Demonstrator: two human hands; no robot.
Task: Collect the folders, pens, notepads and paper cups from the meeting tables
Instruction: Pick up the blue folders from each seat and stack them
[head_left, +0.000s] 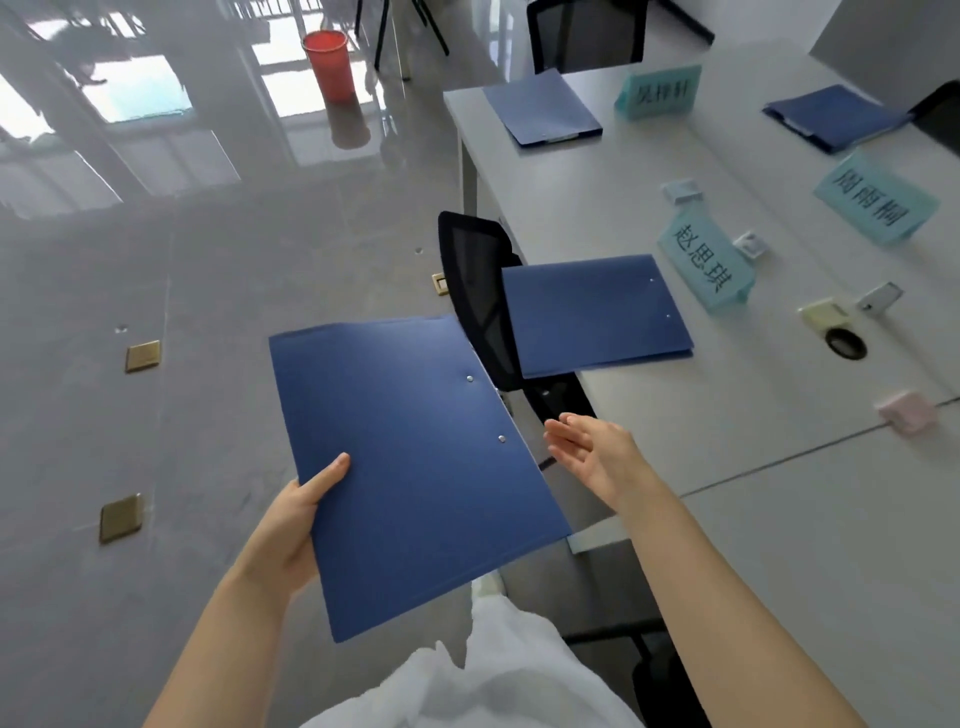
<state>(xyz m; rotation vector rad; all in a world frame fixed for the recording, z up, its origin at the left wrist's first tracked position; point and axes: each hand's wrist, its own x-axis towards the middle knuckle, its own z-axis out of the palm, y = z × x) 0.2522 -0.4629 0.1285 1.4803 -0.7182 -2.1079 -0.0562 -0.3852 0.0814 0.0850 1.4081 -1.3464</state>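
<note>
Altogether four flat blue plastic folders: left hand (291, 525) grips one (415, 467) at centre; three lie on the white table (779, 519) toward one o'clock. Right hand (597, 452) hangs open. Teal name card (706, 265) reads "赵思琪".

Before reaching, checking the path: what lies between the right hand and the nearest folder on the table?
In the head view, a black chair base; right hand, folder.
</note>
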